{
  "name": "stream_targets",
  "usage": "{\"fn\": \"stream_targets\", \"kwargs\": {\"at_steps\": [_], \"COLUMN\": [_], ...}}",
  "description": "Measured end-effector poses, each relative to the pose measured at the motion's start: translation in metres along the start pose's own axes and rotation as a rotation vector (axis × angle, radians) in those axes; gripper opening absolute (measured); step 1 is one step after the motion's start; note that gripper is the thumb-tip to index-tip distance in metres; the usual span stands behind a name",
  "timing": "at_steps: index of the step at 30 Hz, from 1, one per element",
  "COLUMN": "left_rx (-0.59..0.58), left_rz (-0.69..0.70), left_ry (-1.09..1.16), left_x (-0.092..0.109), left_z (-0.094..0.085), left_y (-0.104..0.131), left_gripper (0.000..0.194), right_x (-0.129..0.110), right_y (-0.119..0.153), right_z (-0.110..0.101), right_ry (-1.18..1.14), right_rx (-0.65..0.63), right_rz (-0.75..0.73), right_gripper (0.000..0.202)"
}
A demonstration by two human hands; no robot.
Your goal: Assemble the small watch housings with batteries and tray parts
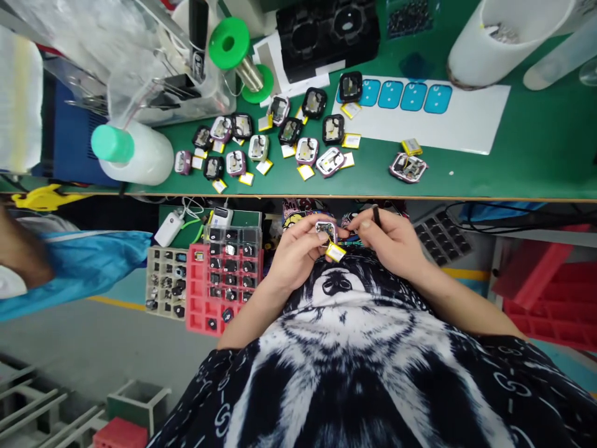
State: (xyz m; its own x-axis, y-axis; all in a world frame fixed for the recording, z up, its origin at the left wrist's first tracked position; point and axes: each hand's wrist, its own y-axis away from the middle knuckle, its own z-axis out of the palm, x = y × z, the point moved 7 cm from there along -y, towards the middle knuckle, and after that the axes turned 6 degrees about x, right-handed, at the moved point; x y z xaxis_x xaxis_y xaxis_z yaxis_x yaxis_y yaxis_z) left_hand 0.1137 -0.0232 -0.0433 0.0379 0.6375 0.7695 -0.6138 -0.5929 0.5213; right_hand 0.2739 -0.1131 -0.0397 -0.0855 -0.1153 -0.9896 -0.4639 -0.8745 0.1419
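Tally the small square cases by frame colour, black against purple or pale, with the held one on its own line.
Black cases on the bench: 7
Purple or pale cases on the bench: 8
Held case, left hand: 1
Total: 16

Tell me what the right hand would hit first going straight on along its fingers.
Pointing leftward, the right hand would likely first meet the open watch case, or the fingertips of the left hand holding it; depth is unclear in this single view.
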Motion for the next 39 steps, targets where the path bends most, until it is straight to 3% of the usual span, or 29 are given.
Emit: {"fn": "stream_targets", "kwargs": {"at_steps": [4,8,10,15,18,24,39], "left_rx": [0.015,0.027,0.032,0.05,0.084,0.107,0.151], "left_rz": [-0.003,0.007,0.028,0.075,0.168,0.248,0.268], "left_ry": [0.022,0.038,0.057,0.074,0.015,-0.094,-0.139], "left_x": [0.0,-0.004,-0.005,-0.004,0.001,0.006,0.009], "left_z": [0.001,-0.001,-0.003,-0.005,-0.007,-0.005,-0.004], "left_y": [-0.001,-0.003,-0.004,-0.006,-0.005,-0.001,0.003], "left_gripper": [0.026,0.026,0.026,0.026,0.031,0.034,0.034], "right_x": [-0.023,-0.064,-0.07,-0.062,-0.066,-0.068,-0.059], "right_y": [0.01,0.022,0.026,0.024,0.024,0.022,0.021], "right_z": [-0.01,-0.019,-0.021,-0.024,-0.014,0.007,0.004], "right_ry": [-0.085,0.114,0.258,0.256,0.247,0.244,0.232], "right_rx": [0.073,0.15,0.177,0.188,0.118,0.003,0.041], "right_rz": [-0.069,-0.445,-0.54,-0.525,-0.593,-0.662,-0.644], "right_gripper": [0.039,0.045,0.047,0.038,0.03,0.034,0.029]}}
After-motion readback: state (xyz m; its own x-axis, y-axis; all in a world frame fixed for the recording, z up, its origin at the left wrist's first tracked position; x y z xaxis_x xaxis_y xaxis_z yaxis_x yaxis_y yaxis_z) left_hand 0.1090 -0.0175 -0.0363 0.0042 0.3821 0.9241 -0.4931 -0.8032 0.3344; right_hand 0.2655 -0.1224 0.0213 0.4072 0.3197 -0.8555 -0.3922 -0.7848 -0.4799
